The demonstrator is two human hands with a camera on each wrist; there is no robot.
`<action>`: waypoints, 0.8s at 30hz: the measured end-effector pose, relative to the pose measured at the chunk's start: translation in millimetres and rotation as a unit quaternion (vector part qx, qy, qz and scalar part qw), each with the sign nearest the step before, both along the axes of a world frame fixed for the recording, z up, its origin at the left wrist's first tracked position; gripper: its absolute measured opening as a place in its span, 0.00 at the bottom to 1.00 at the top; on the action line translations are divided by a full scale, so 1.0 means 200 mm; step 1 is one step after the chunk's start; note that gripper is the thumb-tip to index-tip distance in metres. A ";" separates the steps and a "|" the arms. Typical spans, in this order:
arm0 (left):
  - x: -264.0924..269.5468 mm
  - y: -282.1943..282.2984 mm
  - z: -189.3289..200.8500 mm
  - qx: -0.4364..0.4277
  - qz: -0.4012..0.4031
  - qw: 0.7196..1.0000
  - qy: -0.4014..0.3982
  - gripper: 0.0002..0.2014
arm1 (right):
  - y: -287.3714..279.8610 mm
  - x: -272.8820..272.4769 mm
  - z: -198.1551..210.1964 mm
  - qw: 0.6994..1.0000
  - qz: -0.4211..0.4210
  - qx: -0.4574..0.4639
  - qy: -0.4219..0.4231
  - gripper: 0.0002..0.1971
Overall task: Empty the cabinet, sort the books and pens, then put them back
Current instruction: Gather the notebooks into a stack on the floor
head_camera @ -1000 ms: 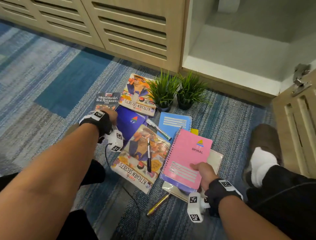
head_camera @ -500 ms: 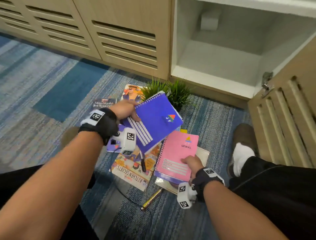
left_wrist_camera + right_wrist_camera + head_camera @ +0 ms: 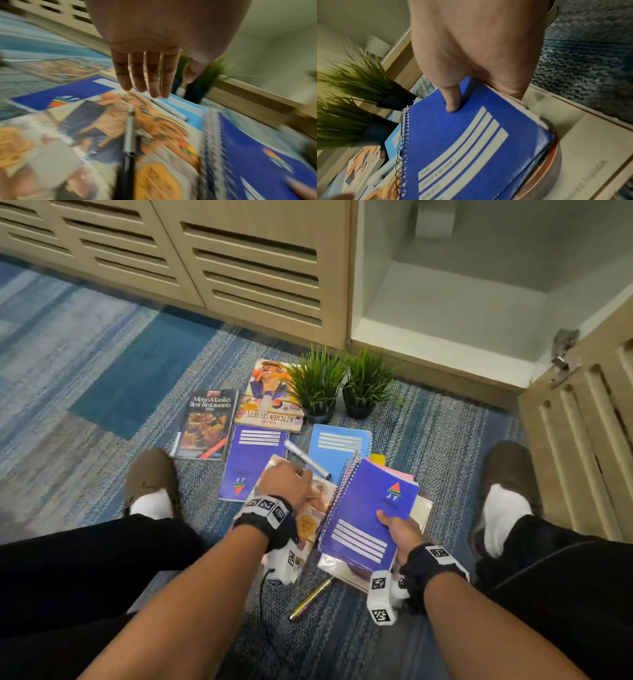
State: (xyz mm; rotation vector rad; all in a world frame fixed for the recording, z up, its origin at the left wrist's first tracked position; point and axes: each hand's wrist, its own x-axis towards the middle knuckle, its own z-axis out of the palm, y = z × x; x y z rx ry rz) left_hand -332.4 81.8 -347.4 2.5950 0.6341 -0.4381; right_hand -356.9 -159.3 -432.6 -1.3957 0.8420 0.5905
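My right hand grips a dark blue spiral notebook on top of a stack, thumb pressed on its cover and fingers underneath. A pink notebook edge shows under it. My left hand hovers open, fingers straight, above a Kitchen Secrets book that carries a black pen. On the carpet lie another blue notebook, a light blue notebook, a white marker, a gold pen, a second Kitchen Secrets book and a restaurant guide.
Two small potted plants stand in front of the open cabinet, whose shelf is bare. Its slatted door hangs open on the right. My feet flank the pile. A pale book lies under the stack.
The dark blue notebook went from my left hand onto the pink one in my right hand. My left hand let go and came down over the near Kitchen Secrets book.
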 end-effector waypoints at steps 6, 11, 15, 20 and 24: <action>-0.05 0.61 -0.11 0.013 0.170 0.979 0.116 0.27 | 0.00 0.00 -0.05 1.000 -0.001 -0.005 -0.011 0.04; -0.08 0.63 -0.18 -0.081 0.267 0.951 0.134 0.29 | -0.01 -0.01 -0.07 1.000 0.008 -0.001 -0.021 0.04; -0.05 0.60 -0.16 -0.136 0.294 0.938 0.124 0.26 | -0.02 -0.02 -0.07 1.000 0.002 0.001 -0.021 0.06; -0.05 0.60 -0.09 -0.112 0.243 0.951 0.158 0.21 | -0.01 -0.02 -0.06 1.000 0.006 -0.006 -0.014 0.03; -0.06 0.64 -0.10 -0.052 0.145 0.966 0.206 0.19 | 0.00 -0.01 -0.01 1.000 0.008 -0.017 -0.008 0.02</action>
